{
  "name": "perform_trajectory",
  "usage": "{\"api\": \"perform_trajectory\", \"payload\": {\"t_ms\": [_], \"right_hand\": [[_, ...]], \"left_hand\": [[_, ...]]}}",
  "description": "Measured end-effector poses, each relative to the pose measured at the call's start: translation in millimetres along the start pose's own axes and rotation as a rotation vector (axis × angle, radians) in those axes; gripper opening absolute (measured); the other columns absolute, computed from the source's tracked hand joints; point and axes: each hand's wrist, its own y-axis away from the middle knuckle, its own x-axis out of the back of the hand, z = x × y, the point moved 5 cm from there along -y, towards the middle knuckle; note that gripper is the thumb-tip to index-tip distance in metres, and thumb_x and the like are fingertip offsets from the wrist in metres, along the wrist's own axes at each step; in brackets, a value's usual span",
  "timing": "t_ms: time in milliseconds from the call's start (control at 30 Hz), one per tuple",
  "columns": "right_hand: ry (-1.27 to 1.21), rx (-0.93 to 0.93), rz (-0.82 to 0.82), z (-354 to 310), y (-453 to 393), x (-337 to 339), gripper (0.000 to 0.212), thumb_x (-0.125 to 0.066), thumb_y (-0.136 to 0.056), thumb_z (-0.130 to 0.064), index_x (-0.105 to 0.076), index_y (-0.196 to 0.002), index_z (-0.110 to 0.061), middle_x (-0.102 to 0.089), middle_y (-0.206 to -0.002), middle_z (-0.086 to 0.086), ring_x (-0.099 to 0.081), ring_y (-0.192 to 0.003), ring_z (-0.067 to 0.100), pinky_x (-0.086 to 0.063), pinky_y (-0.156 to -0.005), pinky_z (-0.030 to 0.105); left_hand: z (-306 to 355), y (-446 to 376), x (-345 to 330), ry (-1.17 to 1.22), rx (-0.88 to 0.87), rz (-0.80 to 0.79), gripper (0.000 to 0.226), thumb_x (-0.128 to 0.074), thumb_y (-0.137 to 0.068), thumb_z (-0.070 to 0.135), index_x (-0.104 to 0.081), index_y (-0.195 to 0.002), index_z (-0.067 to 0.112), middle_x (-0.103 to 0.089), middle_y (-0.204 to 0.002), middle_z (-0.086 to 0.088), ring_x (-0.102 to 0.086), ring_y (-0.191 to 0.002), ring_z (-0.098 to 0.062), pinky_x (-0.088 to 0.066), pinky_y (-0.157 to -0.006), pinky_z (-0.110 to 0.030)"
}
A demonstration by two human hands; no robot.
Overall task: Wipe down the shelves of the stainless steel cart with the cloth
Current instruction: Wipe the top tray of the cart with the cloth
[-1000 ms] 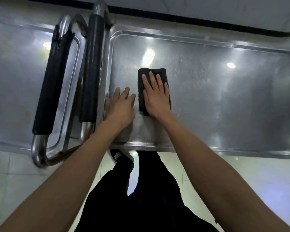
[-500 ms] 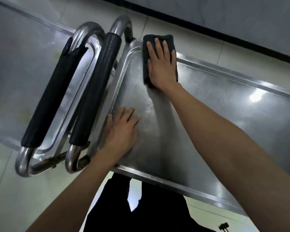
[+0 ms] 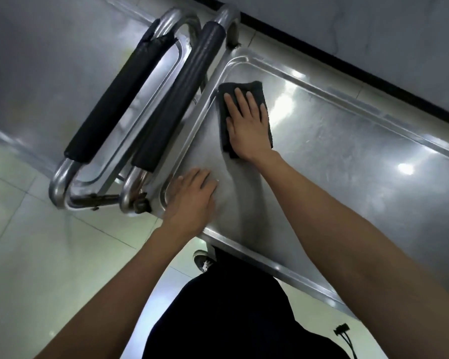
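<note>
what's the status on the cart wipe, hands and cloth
Right hand flat on black cloth, far-left end of top shelf. Left hand flat on shelf's near corner. Nothing in the way.

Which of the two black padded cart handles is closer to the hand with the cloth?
The right-hand padded handle, the one running alongside the shelf's edge. The other handle, with torn padding at its far end, lies beyond it, farther from the right hand and cloth.

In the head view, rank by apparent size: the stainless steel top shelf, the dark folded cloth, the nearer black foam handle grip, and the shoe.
1. Stainless steel top shelf
2. Nearer black foam handle grip
3. Dark folded cloth, partly hidden under the right hand, so unsure
4. Shoe, partly hidden
</note>
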Motion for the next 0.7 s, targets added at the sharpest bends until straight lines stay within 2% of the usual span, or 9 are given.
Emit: {"api": "perform_trajectory", "payload": {"t_ms": [133,300,467,533,633,700], "right_hand": [[-0.005,0.072,-0.037,-32.4,49.6,-17.3,0.056,-0.025,-0.106,-0.035,-0.013,-0.160,-0.031,-0.009,-0.168,-0.001,-0.002,-0.155,0.022,-0.004,-0.124,0.049],[-0.039,0.170,-0.104,-68.2,106.6,-33.9,0.056,-0.029,-0.106,-0.034,-0.014,-0.160,-0.034,-0.008,-0.168,-0.003,0.000,-0.155,0.021,0.000,-0.124,0.046],[-0.045,0.251,-0.135,-89.5,154.1,-46.0,0.054,-0.035,-0.106,-0.032,-0.022,-0.159,-0.032,-0.012,-0.168,-0.003,-0.004,-0.155,0.021,-0.001,-0.123,0.044],[-0.058,0.259,-0.132,-93.6,168.2,-49.9,0.053,-0.036,-0.106,-0.032,-0.025,-0.158,-0.032,-0.015,-0.167,-0.004,-0.006,-0.154,0.021,-0.003,-0.123,0.044],[-0.063,0.266,-0.127,-97.7,181.8,-54.2,0.051,-0.035,-0.106,-0.031,-0.029,-0.157,-0.030,-0.018,-0.166,-0.003,-0.009,-0.154,0.021,-0.007,-0.123,0.045],[-0.052,0.284,-0.126,-101.2,187.6,-57.2,0.051,-0.034,-0.106,-0.032,-0.028,-0.157,-0.029,-0.018,-0.167,-0.002,-0.009,-0.154,0.021,-0.007,-0.122,0.044]], "left_hand": [[-1.4,60.2,-18.8,0.015,-0.003,0.078,0.034,-0.066,-0.087,0.016,-0.067,-0.121,0.015,-0.058,-0.137,-0.009,-0.050,-0.130,-0.032,-0.045,-0.102,-0.051],[-4.5,117.6,-37.8,0.047,0.073,0.167,0.037,-0.058,-0.086,0.015,-0.066,-0.122,0.016,-0.057,-0.136,-0.006,-0.048,-0.133,-0.028,-0.044,-0.100,-0.047],[-0.6,139.2,-48.9,-0.008,0.102,0.140,0.048,-0.060,-0.082,0.008,-0.060,-0.130,0.013,-0.049,-0.137,-0.011,-0.042,-0.133,-0.030,-0.042,-0.096,-0.046],[0.2,145.2,-51.7,0.009,0.103,0.162,0.043,-0.060,-0.081,0.009,-0.064,-0.124,0.013,-0.051,-0.134,-0.010,-0.045,-0.129,-0.028,-0.041,-0.094,-0.044],[-2.2,156.1,-51.5,0.062,0.109,0.289,0.025,-0.064,-0.078,0.005,-0.073,-0.101,0.011,-0.062,-0.116,-0.007,-0.057,-0.112,-0.029,-0.046,-0.084,-0.043],[-7.3,161.6,-50.6,0.095,0.137,0.342,0.020,-0.065,-0.079,0.005,-0.074,-0.096,0.011,-0.065,-0.108,-0.005,-0.060,-0.104,-0.030,-0.047,-0.080,-0.043]]}}
